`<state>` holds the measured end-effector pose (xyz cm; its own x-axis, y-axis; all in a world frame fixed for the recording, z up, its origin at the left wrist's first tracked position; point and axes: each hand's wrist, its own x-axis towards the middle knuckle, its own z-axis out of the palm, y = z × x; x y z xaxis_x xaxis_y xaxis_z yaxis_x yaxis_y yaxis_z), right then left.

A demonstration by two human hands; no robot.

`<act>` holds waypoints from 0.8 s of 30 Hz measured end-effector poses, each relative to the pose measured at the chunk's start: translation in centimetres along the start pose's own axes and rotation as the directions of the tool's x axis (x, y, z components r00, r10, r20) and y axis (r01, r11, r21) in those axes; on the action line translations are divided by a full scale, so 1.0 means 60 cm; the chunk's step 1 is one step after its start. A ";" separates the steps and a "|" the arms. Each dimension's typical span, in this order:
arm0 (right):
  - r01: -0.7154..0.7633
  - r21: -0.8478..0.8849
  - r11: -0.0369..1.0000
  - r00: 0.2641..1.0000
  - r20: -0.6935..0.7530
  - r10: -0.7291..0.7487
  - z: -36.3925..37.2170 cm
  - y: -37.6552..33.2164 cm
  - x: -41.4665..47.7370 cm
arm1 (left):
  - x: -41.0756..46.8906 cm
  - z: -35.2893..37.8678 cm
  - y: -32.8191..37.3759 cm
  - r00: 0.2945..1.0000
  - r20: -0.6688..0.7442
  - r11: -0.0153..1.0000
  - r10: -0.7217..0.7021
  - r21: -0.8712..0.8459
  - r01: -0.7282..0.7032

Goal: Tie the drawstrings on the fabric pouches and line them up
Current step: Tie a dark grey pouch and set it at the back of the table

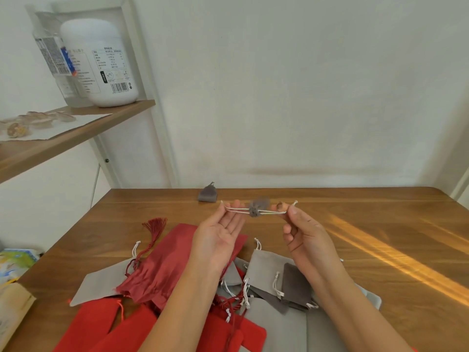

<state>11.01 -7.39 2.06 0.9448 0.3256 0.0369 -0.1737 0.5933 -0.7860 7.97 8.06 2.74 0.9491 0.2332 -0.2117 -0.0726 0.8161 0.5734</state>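
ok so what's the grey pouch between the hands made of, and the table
The small dark grey pouch looks like soft matte fabric, maybe velvety: it bunches with fuzzy edges. The brown table looks like wood or wood-look veneer, satin finish: grain streaks, soft sheen.

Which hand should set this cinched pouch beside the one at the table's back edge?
Probably left: the left hand pinches the drawstrings nearer the dark grey pouch; the right hand is farther to its right.

A plain white wall [304, 97] backs the wooden table [380, 224], crossed at right by bands of sunlight [396, 265]. Far left, a wooden shelf [121, 109] on a white frame [162, 148] holds a white jar [101, 64].
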 end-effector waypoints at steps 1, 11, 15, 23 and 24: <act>0.005 -0.016 1.000 1.000 0.005 -0.005 0.000 -0.001 0.000 | -0.001 -0.001 0.004 1.000 0.011 1.000 0.012 -0.027 -0.012; 0.040 -0.175 0.984 0.998 0.049 -0.032 -0.015 0.005 0.001 | -0.011 -0.003 0.003 0.945 0.157 0.817 0.288 0.475 -0.328; 0.057 -0.198 0.979 0.997 0.059 -0.046 -0.014 0.011 0.000 | -0.013 -0.006 0.007 0.922 0.181 0.728 0.341 0.570 -0.381; 0.135 -0.301 0.944 0.987 0.120 -0.103 -0.020 0.025 0.001 | -0.027 0.001 0.006 0.912 0.333 0.530 0.238 0.743 -0.409; 0.160 -0.336 0.928 0.985 0.117 -0.128 -0.020 0.026 0.002 | -0.025 -0.001 0.008 0.925 0.311 0.506 0.216 0.775 -0.379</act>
<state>11.21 -7.33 0.10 0.9202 0.3310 0.2090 0.0837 0.3553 -0.9310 6.48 8.11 3.30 0.9581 0.2273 0.1743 -0.1588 -0.0852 0.9836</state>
